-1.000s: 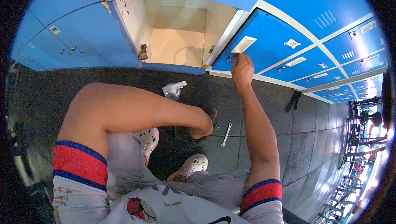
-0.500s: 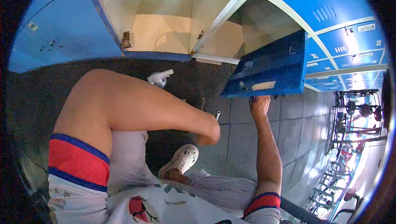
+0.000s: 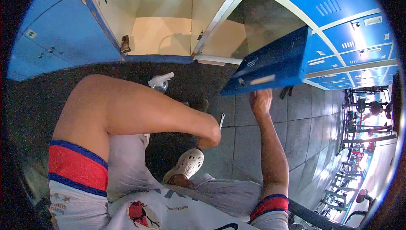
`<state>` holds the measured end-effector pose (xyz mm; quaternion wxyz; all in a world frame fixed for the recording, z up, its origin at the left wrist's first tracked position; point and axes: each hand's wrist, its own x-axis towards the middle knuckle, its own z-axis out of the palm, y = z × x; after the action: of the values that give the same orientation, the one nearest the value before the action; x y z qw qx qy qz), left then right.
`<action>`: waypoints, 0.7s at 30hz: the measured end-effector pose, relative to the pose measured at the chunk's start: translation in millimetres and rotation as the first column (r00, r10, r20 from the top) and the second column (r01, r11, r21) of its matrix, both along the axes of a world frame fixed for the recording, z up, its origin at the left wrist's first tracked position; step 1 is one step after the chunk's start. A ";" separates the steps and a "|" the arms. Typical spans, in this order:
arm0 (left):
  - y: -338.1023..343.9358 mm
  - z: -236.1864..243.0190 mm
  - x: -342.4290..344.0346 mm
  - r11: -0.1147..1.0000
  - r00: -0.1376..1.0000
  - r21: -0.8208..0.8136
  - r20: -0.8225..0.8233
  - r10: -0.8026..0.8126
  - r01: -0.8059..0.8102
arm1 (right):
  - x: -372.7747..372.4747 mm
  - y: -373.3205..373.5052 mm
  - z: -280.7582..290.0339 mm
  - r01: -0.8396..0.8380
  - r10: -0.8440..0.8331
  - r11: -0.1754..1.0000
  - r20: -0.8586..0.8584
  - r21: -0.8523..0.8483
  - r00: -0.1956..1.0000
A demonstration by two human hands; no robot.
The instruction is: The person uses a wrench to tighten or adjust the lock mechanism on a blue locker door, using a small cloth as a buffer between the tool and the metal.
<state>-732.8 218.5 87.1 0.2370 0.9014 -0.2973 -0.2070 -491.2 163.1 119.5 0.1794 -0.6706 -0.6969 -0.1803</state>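
At the right, my right hand grips the lower edge of an open blue locker door, its fingertips partly hidden by the door. The door has vent slots and a pale rectangular patch near its edge. My left arm bends across from the left, and my left hand hangs low over the dark floor, fingers turned under and out of sight. Just beyond that hand, a small wrench lies on the floor tiles. Dark-handled pliers show below the door, right of my right hand.
Ahead stands an open locker compartment with a brownish hinge at its left side. A clear plastic bag lies on the floor before it. Blue lockers run along the right; gym equipment stands beyond. My light clog is below.
The locker door and my right hand have shifted slightly left and away. My left hand has drawn a little left, uncovering more of the wrench. More of the pliers shows.
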 end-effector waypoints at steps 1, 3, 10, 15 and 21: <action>2.8 -9.0 -3.4 0.999 0.998 -0.053 0.066 -0.003 0.006 | -13.6 16.8 5.1 -0.015 0.015 1.000 -0.004 0.004 1.000; 1.3 27.0 9.3 0.983 0.984 0.135 -0.148 -0.103 0.123 | -29.4 42.6 8.4 0.045 -0.048 0.997 -0.051 -0.059 0.998; 32.5 60.0 -9.3 0.964 0.900 0.249 -0.435 0.029 0.089 | -50.4 145.1 6.9 0.060 -0.064 0.985 0.022 0.164 0.998; 46.2 64.1 -23.8 0.972 0.846 0.234 -0.521 0.111 0.016 | -53.9 161.5 -4.3 0.150 -0.133 0.972 -0.101 0.181 0.986; 46.7 52.9 -16.6 0.966 0.869 0.240 -0.493 0.038 0.094 | -52.2 168.8 -35.8 0.354 -0.256 0.935 -0.621 0.036 0.741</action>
<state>-749.4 265.2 140.0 0.1838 0.8370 -0.2107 -0.4704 -543.3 331.9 83.7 0.4115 -0.7820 -0.4668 -0.0347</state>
